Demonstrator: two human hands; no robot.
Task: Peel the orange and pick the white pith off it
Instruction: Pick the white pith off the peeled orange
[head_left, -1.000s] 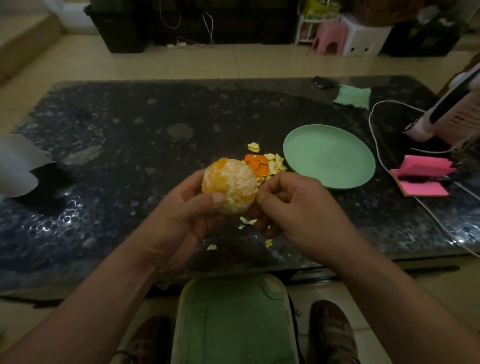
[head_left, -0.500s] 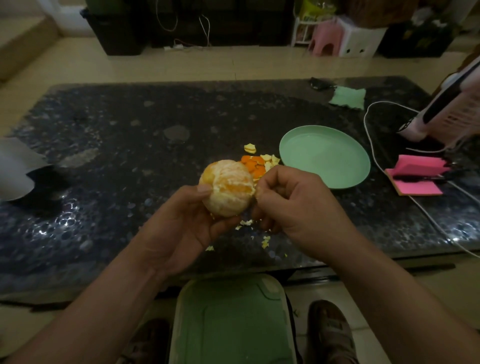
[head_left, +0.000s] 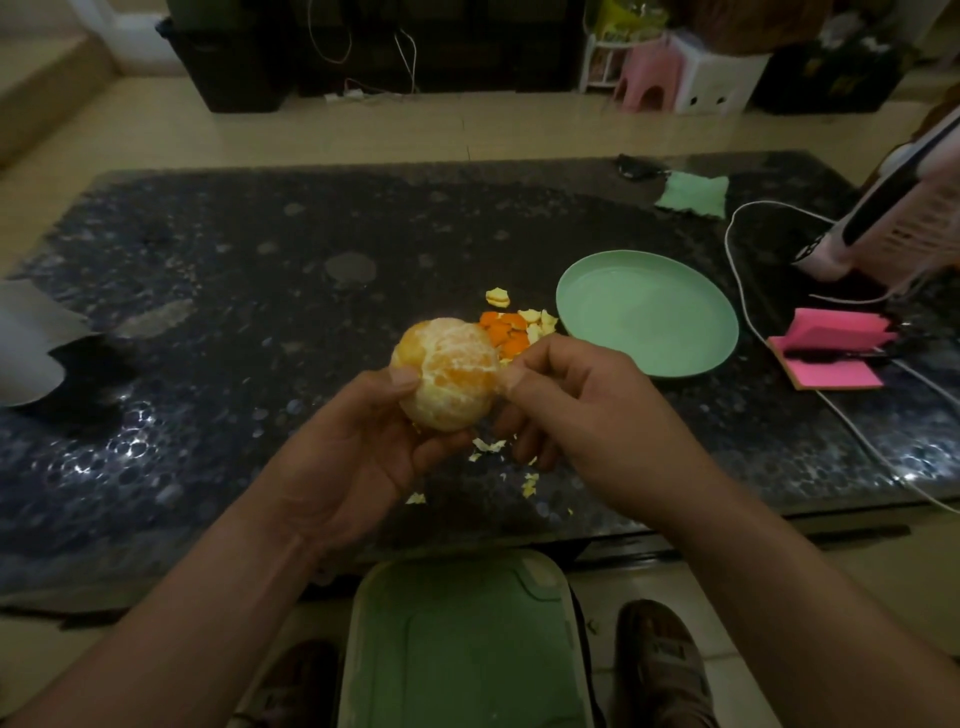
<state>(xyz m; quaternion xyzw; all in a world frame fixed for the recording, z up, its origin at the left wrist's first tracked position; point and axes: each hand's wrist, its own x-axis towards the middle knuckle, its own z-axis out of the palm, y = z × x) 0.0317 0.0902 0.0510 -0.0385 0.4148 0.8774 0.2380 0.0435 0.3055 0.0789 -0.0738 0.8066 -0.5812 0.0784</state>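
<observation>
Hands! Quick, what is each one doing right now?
Left hand: closed, holding the orange.
Right hand: closed, pinching a bit of pith at the orange's side.

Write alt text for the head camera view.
A person's left hand holds a peeled orange above a dark table while the right hand pinches pith at its side. Peel scraps lie beside a green plate.

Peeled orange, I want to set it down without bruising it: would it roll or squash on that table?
The peeled orange is round, so it would probably roll on the glossy table. With rind off and segments showing, it likely bruises or splits under a hard squeeze; the left hand grips it, the right hand pinches pith at its side.
</observation>
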